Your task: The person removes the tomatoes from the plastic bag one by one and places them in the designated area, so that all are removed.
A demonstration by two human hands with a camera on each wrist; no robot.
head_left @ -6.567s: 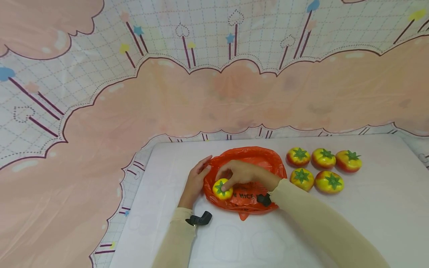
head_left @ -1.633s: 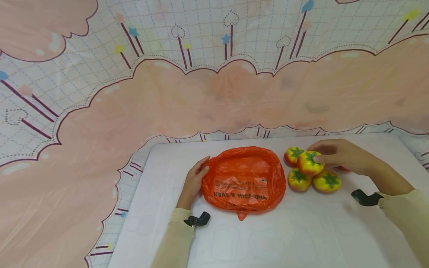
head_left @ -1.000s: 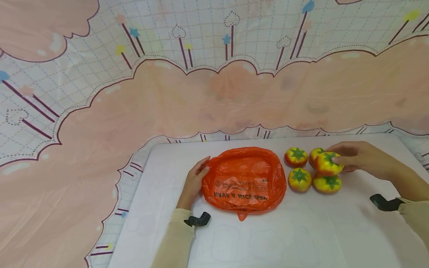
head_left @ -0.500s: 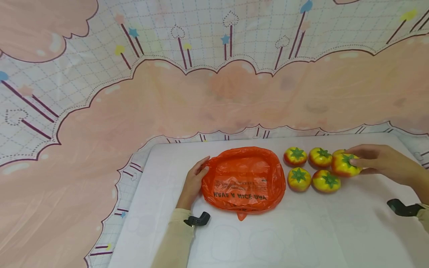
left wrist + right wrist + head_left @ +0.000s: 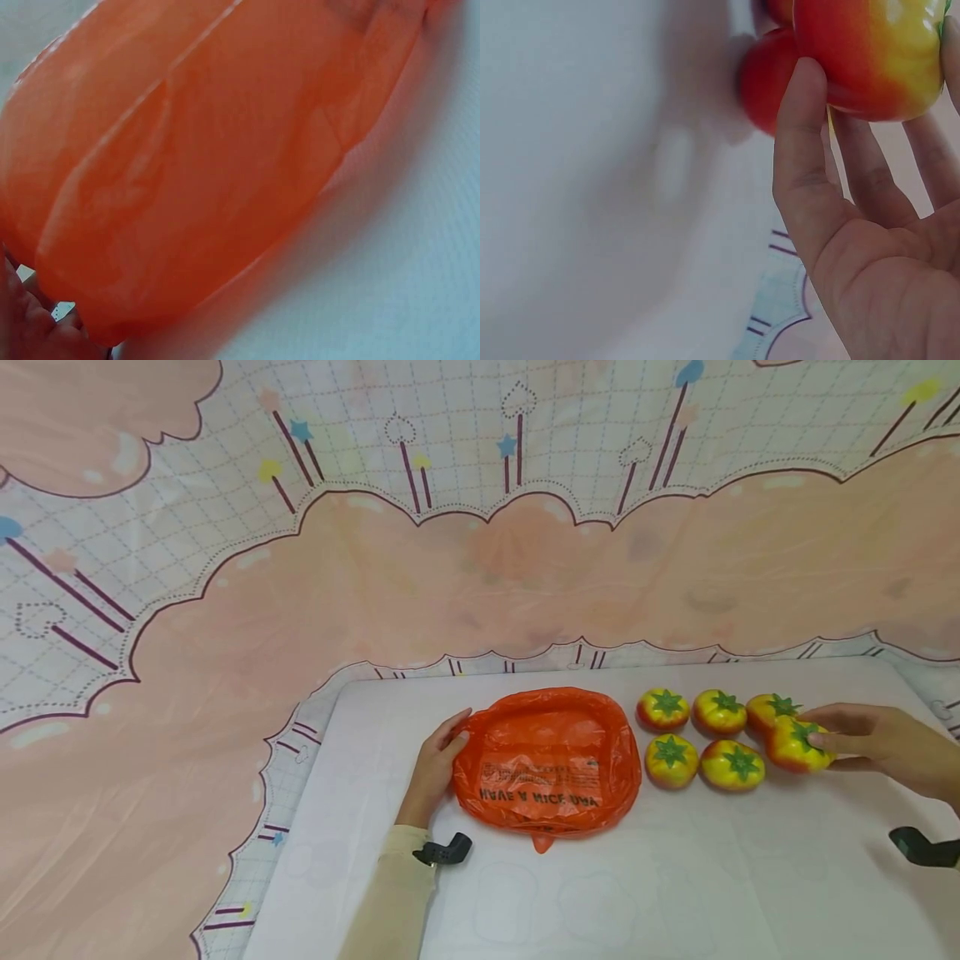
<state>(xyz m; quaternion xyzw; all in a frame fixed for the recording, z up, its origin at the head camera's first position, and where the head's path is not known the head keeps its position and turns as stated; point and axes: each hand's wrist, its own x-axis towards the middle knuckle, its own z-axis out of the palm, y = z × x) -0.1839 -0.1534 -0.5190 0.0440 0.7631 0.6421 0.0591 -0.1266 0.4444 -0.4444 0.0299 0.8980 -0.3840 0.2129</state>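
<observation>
In the head view my right hand [image 5: 888, 747] pinches a red and yellow toy tomato [image 5: 793, 747] with a green star-shaped top, at the right end of a group of like tomatoes. The right wrist view shows the thumb and fingers around the same tomato [image 5: 877, 67], with another red one [image 5: 763, 84] close behind it. My left hand [image 5: 431, 772] grips the left rim of an open red plastic bag [image 5: 540, 731], which bears printed lettering. That bag [image 5: 217, 165] fills much of the left wrist view; some left fingers are out of sight.
Several toy tomatoes [image 5: 718, 712] stand in two rows right of the bag, on a white tabletop [image 5: 585, 902]. Behind the table hangs a patterned cloth [image 5: 480, 585]. Each wrist bears a black device [image 5: 444, 850].
Earlier my right hand held a tomato inside the bag. Lately it has carried a tomato rightward over the others and lowered it toward the front row's right end. My left hand stays at the rim.
</observation>
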